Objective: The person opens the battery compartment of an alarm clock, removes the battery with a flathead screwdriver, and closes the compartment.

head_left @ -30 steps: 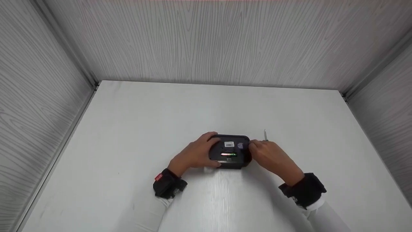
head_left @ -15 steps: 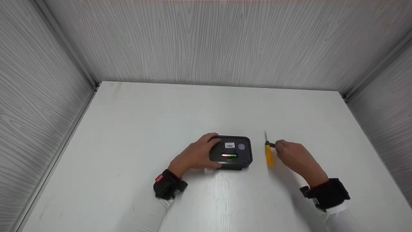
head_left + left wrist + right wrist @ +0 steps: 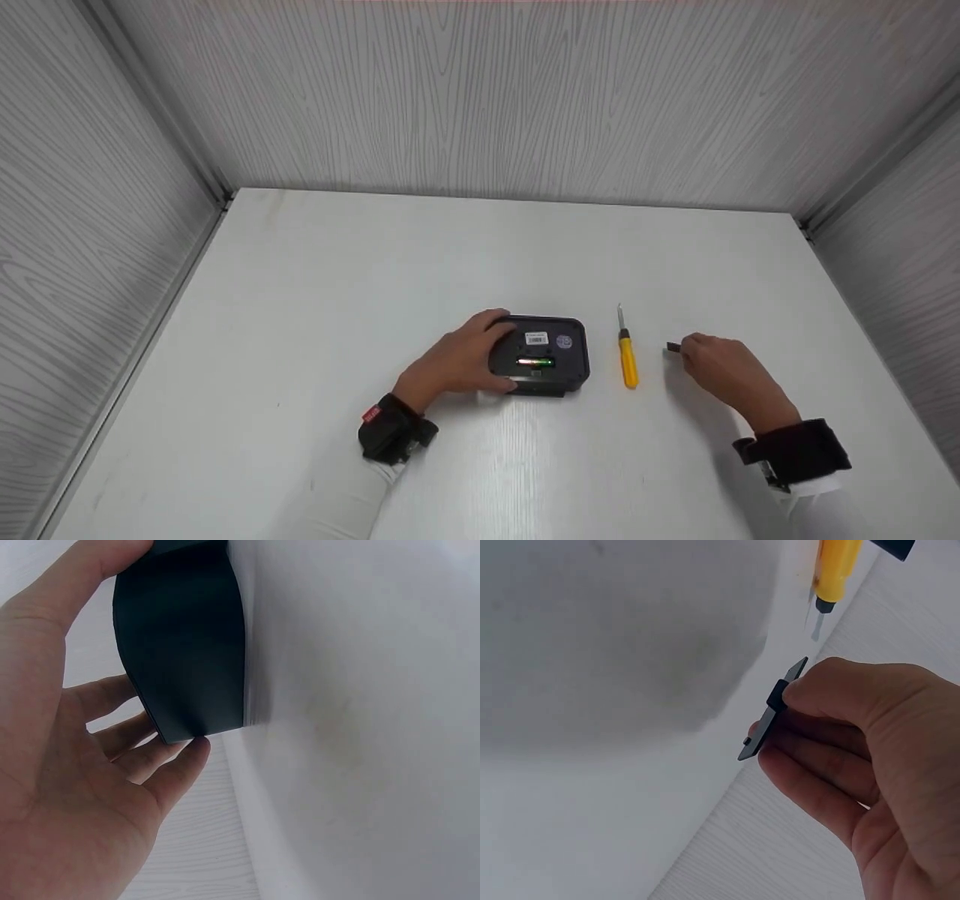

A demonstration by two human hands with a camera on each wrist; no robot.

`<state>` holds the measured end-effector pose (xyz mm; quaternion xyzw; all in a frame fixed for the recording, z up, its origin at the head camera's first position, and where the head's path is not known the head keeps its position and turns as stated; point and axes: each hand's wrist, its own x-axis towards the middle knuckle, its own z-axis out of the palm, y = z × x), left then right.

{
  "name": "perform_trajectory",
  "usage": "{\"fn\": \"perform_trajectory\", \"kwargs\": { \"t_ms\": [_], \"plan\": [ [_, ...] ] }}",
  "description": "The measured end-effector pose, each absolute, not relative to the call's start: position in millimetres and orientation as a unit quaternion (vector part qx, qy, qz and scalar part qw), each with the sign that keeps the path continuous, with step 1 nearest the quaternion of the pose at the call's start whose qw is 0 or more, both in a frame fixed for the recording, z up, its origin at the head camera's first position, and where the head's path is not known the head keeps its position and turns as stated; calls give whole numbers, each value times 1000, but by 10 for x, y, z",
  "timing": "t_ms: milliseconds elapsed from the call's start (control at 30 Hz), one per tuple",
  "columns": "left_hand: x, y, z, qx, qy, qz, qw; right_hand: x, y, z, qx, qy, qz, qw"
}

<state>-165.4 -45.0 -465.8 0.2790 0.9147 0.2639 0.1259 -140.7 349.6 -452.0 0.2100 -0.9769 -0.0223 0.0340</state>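
A black, round-cornered electronic device (image 3: 570, 367) lies on the table with a white label, a round sticker and an uncovered battery slot facing up. In the slot sits a battery (image 3: 535, 361), shiny with a green part. My left hand (image 3: 454, 364) grips the device's left end, thumb on the near side and fingers on the far side; the left wrist view shows that dark end wall (image 3: 184, 645). Off to the right, my right hand (image 3: 724, 367) pinches a small flat black battery cover (image 3: 769, 720), with a tab on its face, between thumb and fingers.
Between the device and my right hand lies a screwdriver (image 3: 628, 364) with a yellow handle, its tip pointing away from me. The white table (image 3: 375, 262) is bounded by grey wood-grain panels (image 3: 480, 97) at the back and both sides.
My right hand has drawn away from the device's right end, passing over the screwdriver to the right with the battery cover. The screwdriver now shows in full. My left hand has stayed put.
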Motion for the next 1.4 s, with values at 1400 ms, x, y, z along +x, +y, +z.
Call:
{"fn": "perform_trajectory", "kwargs": {
  "t_ms": [1400],
  "plan": [
    [-1658, -447, -4666, 279, 917, 255, 125, -1400, 3278, -4465, 221, -967, 100, 81]
  ]
}}
